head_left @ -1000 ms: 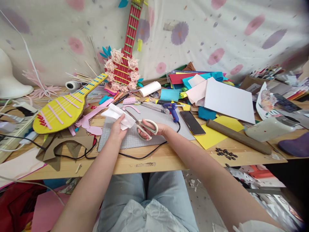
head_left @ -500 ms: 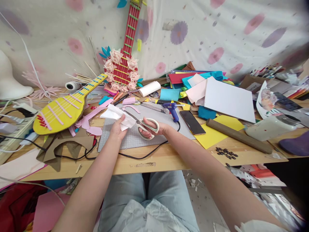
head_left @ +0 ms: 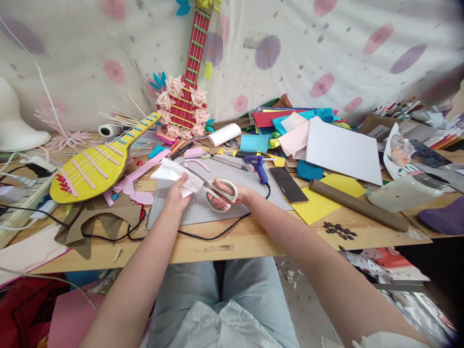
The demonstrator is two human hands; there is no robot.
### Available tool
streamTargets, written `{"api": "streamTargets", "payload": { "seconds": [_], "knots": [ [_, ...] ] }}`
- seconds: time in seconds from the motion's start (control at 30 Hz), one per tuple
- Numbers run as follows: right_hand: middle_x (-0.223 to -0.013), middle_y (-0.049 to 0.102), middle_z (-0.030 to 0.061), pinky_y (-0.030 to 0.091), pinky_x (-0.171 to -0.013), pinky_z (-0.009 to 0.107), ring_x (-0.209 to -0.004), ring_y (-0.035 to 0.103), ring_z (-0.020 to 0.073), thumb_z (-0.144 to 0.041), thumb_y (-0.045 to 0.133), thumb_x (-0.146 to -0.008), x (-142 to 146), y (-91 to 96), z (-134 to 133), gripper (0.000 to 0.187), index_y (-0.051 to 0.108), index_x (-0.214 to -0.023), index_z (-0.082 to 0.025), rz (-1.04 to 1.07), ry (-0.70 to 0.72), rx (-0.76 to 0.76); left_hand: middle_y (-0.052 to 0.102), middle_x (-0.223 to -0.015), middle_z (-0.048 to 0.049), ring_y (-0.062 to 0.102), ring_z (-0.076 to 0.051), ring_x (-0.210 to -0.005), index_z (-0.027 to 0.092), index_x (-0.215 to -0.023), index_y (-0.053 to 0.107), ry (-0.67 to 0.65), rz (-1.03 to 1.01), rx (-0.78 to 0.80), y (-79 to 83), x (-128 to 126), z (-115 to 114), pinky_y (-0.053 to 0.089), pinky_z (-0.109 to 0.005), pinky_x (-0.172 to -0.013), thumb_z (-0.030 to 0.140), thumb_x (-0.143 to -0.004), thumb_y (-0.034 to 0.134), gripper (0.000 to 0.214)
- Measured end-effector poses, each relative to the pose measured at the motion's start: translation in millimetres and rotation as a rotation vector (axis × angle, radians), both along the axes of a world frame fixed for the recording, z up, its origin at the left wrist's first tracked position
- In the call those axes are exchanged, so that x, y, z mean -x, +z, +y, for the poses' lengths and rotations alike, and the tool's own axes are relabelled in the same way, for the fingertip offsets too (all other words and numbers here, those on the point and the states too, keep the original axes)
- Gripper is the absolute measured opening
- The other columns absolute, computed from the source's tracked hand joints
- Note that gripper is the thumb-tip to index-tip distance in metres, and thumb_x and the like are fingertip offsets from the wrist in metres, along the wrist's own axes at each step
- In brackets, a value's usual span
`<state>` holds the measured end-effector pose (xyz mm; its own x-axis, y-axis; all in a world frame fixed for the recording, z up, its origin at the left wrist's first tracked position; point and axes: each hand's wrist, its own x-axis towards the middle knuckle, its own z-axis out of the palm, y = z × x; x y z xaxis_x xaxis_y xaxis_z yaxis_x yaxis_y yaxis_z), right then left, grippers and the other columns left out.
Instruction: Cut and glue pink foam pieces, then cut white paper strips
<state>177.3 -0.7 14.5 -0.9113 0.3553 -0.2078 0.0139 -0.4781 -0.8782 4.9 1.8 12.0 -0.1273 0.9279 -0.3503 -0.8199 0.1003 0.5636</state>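
My left hand (head_left: 176, 194) pinches a folded white sheet of paper (head_left: 174, 175) just above the grey cutting mat (head_left: 203, 205). My right hand (head_left: 232, 194) has its fingers through the white handles of a pair of scissors (head_left: 213, 188). The blades point up and left, and their tips meet the paper's edge. Both hands sit close together near the table's front edge.
A yellow cardboard guitar (head_left: 97, 162) lies at left, a red one (head_left: 186, 92) leans on the back cloth. Beside the mat lie a blue glue gun (head_left: 258, 166) with a black cord, a phone (head_left: 288, 184), a brown tube (head_left: 357, 205), coloured sheets (head_left: 337, 150), a jar (head_left: 404, 191) and dark beads (head_left: 339, 230).
The scissor handles opened slightly and closed again while the blades worked at the paper's edge. Both hands stayed in nearly the same place.
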Motion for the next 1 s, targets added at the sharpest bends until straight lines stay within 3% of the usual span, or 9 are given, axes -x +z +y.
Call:
{"api": "streamTargets", "payload": {
  "seconds": [0.43, 0.6, 0.77, 0.87, 0.93, 1.0],
  "knots": [
    [-0.051, 0.032, -0.0059, 0.023, -0.039, 0.017, -0.042, 0.028, 0.0052, -0.061, 0.025, -0.085, -6.1, -3.3, 2.5, 0.05, 0.042, -0.082, -0.014, 0.048, 0.026, -0.095, 0.068, -0.072, -0.0007, 0.065, -0.011, -0.064, 0.015, -0.09, 0.061, 0.002, -0.008, 0.011, -0.8, 0.9, 0.5, 0.05, -0.027, -0.078, 0.003, -0.077, 0.052, 0.02],
    [-0.052, 0.038, -0.0035, 0.028, -0.042, 0.02, -0.044, 0.032, 0.007, -0.059, 0.017, -0.087, -9.4, -5.1, 2.9, 0.052, 0.043, -0.084, -0.014, 0.037, 0.049, -0.105, 0.068, -0.072, -0.0009, 0.064, -0.012, -0.064, 0.015, -0.095, 0.06, -0.024, 0.009, -0.012, -0.5, 0.7, -0.6, 0.05, -0.028, -0.078, 0.003, -0.076, 0.052, 0.024],
    [-0.054, 0.041, -0.001, 0.033, -0.048, 0.023, -0.047, 0.036, 0.0086, -0.055, 0.003, -0.088, -13.8, -1.1, 1.5, 0.06, 0.046, -0.085, -0.013, 0.023, 0.104, -0.136, 0.067, -0.069, -0.0014, 0.064, -0.012, -0.062, 0.014, -0.087, 0.06, -0.031, -0.011, -0.009, 2.4, 1.9, -4.1, 0.051, -0.027, -0.074, 0.004, -0.075, 0.051, 0.018],
    [-0.056, 0.042, -0.0002, 0.034, -0.048, 0.023, -0.049, 0.038, 0.0092, -0.057, 0.006, -0.087, -15.4, 0.8, 0.9, 0.062, 0.048, -0.083, -0.012, 0.02, 0.12, -0.179, 0.067, -0.071, -0.0024, 0.064, -0.013, -0.064, 0.015, -0.085, 0.06, -0.05, -0.027, -0.073, 2.6, 3.7, -5.2, 0.051, -0.027, -0.071, 0.017, -0.078, 0.055, 0.009],
    [-0.057, 0.043, -0.0002, 0.034, -0.049, 0.023, -0.049, 0.039, 0.0094, -0.058, 0.008, -0.086, -15.3, 0.0, 0.9, 0.062, 0.048, -0.084, -0.012, 0.02, 0.112, -0.188, 0.067, -0.073, -0.0027, 0.063, -0.014, -0.064, 0.016, -0.085, 0.06, -0.043, -0.028, -0.088, 1.4, 4.4, -4.1, 0.051, -0.029, -0.071, 0.027, -0.077, 0.058, 0.013],
    [-0.058, 0.043, -0.0001, 0.034, -0.049, 0.023, -0.05, 0.039, 0.0095, -0.057, 0.007, -0.087, -14.4, -2.1, 1.0, 0.061, 0.048, -0.086, -0.012, 0.022, 0.105, -0.185, 0.066, -0.071, -0.0019, 0.063, -0.013, -0.061, 0.017, -0.085, 0.06, -0.022, -0.018, -0.058, -0.3, 4.4, -2.0, 0.05, -0.029, -0.071, 0.026, -0.076, 0.06, 0.013]
  ]
}}
